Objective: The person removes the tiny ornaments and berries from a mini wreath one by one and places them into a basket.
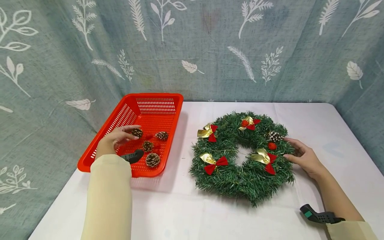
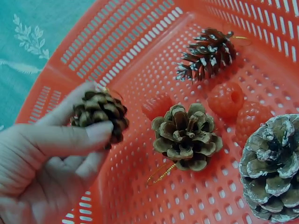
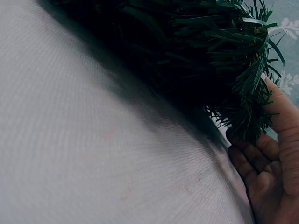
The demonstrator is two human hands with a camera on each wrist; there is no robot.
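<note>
Cream sleeve [image 1: 109,196] foremost, left hand [image 1: 118,136] is pinching a likely light, brittle pine cone [image 2: 99,112], best held mid-body, while right hand [image 1: 306,160], loosely spread, is touching wreath [image 1: 223,145].

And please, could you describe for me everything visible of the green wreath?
The wreath is a round ring of green, plastic-looking needles with an open centre. It carries four red-and-gold bows, a white-tipped pine cone and two red balls. It lies on the white table, to the right of the red basket. The right hand holds its right edge.
</note>
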